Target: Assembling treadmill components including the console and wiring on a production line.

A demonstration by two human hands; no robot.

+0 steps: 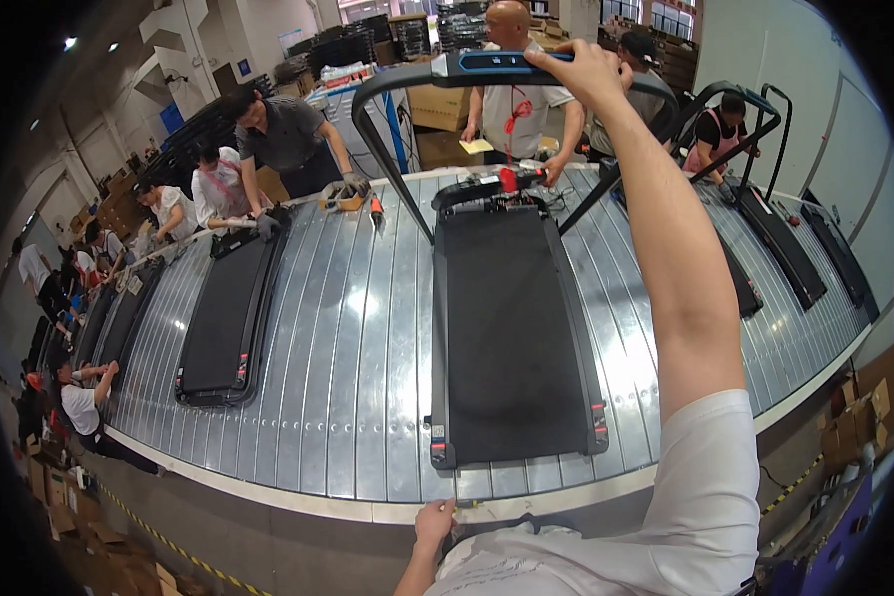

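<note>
In front of me a black folding treadmill (515, 328) lies flat on the metal conveyor, with its handle frame (377, 129) raised at the far end. My right hand (594, 77) reaches up and grips the console (497, 63) atop that frame, thumb on its blue-edged panel. At the conveyor's near edge my left hand (433, 521) is closed, fingers curled. A small yellowish thing (467, 504) shows at its fingertips, too small to name. Below the frame, a black cover (482, 189) sits at the treadmill's far end with a red piece on it and loose wires beside it.
Across the conveyor (368, 397), a person in white (512, 119) holds a yellow paper. Another in grey (283, 134) works over a second treadmill (230, 318). A power tool (376, 212) lies between them. More treadmills (780, 243) line the right. Cartons (859, 422) stand on the floor.
</note>
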